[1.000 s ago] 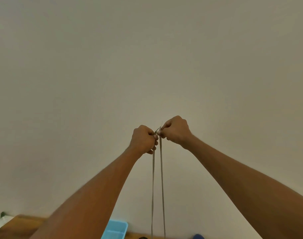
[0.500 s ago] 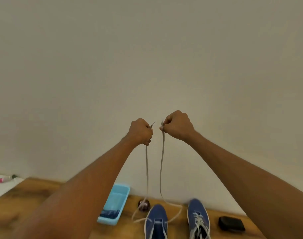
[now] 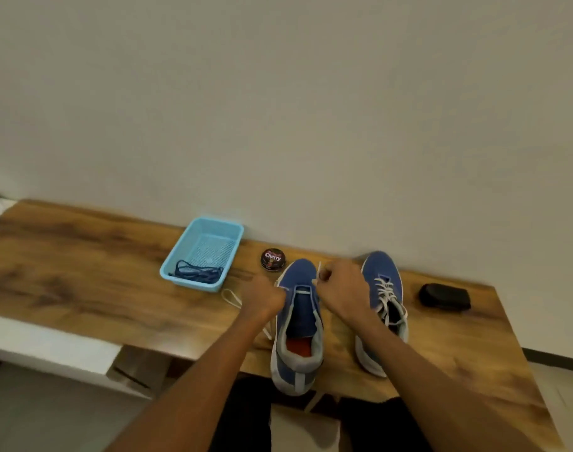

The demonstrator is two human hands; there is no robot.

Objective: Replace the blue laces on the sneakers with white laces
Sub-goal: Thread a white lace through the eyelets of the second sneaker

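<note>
Two blue sneakers stand on the wooden table (image 3: 82, 275). The left sneaker (image 3: 298, 324) has a white lace (image 3: 303, 289) through its lowest eyelets only. My left hand (image 3: 265, 296) grips one end of that lace at the shoe's left side; a loop of it (image 3: 231, 298) lies on the table beside it. My right hand (image 3: 340, 285) pinches the other end just above the toe. The right sneaker (image 3: 384, 305) is fully laced in white. The blue laces (image 3: 195, 272) lie bundled in a light blue tray (image 3: 228, 230).
A round black tin (image 3: 273, 259) labelled Cherry sits behind the left sneaker. A black pouch-like thing (image 3: 445, 296) lies at the far right of the table. A plain wall runs behind. The left sneaker's heel overhangs the table's near edge.
My hands have come down from high in front of the wall to the left sneaker, still holding the white lace ends. The view has tilted down onto the table.
</note>
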